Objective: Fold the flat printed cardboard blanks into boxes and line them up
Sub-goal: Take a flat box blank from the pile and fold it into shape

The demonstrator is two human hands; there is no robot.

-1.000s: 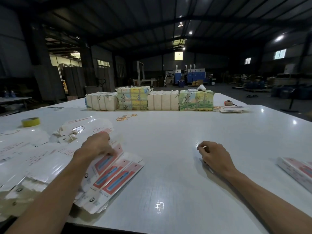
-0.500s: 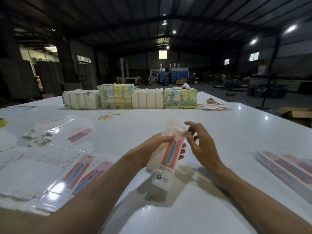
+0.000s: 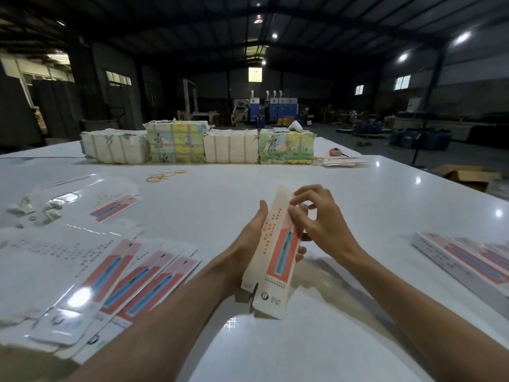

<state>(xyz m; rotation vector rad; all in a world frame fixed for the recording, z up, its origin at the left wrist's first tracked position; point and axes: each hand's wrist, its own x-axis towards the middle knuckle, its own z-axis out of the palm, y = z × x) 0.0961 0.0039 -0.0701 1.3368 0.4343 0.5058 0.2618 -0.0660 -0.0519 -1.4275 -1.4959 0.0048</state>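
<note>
Dim warehouse space is stretching behind a wide white table (image 3: 248, 194). Near the table's front edge, 2 bare hands are holding 1 printed blank (image 3: 275, 252) tilted on end, its lower flap close to the tabletop; whether it is touching cannot be told. The left hand (image 3: 248, 244) is gripping it from behind, thumb lying along the left edge and fingertips curling round the right edge. The right hand (image 3: 322, 224) is pinching the upper right edge between thumb and bent fingers.

Right of the blank, folded boxes (image 3: 468, 260) are lying side by side at the table's edge; their insides are not showing. Left of the blank, flat blanks (image 3: 132, 282) are lying fanned and overlapping, and farther left a single blank (image 3: 113, 208) is resting beside torn plastic wrap (image 3: 35, 210). Beyond the blank, loose rubber bands (image 3: 164, 175) are lying well apart from it, and behind them 4 wrapped bundles (image 3: 198, 146) are standing in a row, touching. Nothing is lying between the blank and the folded boxes.
</note>
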